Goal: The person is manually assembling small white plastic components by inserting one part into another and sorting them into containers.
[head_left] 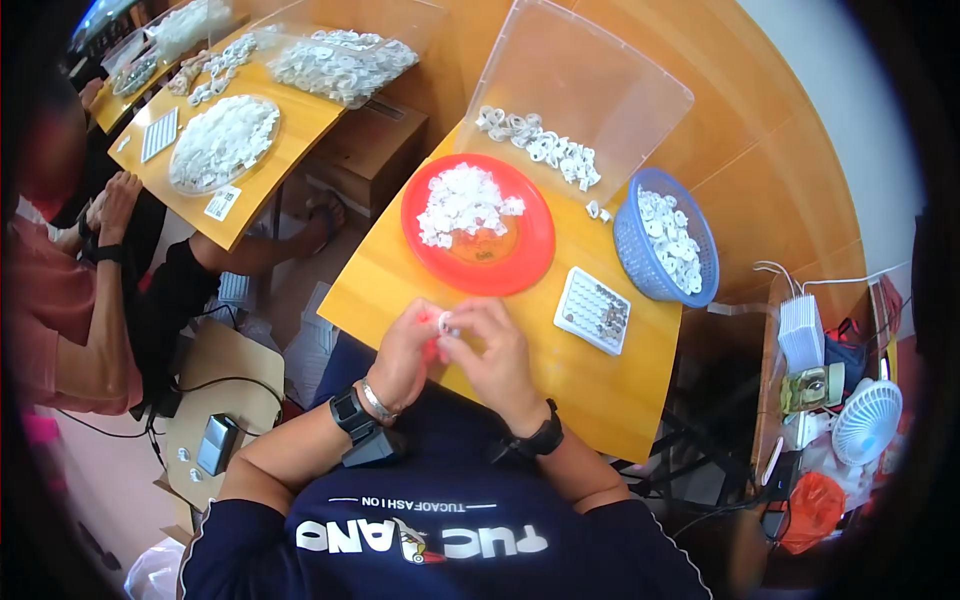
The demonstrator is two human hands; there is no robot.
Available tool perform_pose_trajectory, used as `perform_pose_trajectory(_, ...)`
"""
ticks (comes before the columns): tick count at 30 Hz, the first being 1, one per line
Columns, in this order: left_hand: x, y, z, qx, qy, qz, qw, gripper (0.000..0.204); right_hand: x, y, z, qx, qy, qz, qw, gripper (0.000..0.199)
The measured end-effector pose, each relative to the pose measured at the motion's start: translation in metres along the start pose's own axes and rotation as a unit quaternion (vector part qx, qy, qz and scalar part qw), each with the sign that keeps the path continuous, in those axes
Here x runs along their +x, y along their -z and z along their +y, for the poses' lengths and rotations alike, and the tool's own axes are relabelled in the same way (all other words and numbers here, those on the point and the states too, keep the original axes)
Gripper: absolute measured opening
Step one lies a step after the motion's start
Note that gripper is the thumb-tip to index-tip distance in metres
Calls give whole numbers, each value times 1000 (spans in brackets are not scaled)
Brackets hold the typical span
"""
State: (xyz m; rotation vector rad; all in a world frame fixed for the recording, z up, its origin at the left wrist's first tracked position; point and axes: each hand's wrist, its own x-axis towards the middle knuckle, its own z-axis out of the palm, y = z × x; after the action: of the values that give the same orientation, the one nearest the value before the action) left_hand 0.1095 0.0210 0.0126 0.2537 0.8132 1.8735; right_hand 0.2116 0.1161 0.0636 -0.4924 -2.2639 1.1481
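Note:
My left hand (399, 352) and my right hand (490, 358) meet in front of the table's near edge, fingers closed. Between their fingertips is a small white ring-shaped part (444, 322), partly covered by the fingers. A reddish glow shows on the left fingers. Just beyond them lies a round red plate (530, 262) with a heap of small white pieces (465, 200). To the right of my hands sits a white tray (577, 322) with rows of slots, some filled with small dark round pieces (612, 322).
A blue basket (637, 262) of white ring parts stands at the table's right edge. A tipped clear bin (590, 90) spills similar rings (540, 143). At left, another person (75, 330) sits by a second table (225, 228). A small fan (867, 422) stands far right.

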Motion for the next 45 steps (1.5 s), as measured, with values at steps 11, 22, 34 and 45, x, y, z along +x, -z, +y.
perform_pose_trajectory(11, -3, 0, 13, 10, 8, -28, 1000, 7, 12, -1, 0, 92, -32, -52, 994, 23)
perform_pose_trajectory(22, -1, 1, 20, -32, -37, -6, 999, 11, 33, -3, -7, 37, 32, -71, 996, 16)
perform_pose_trajectory(34, -3, 11, 27, -29, -42, 61, 997, 12, 131, -17, 56, -325, 55, -58, 942, 20)
perform_pose_trajectory(45, -4, 11, 24, -22, -25, 50, 998, 12, 117, 10, 67, -124, -65, -42, 989, 12)
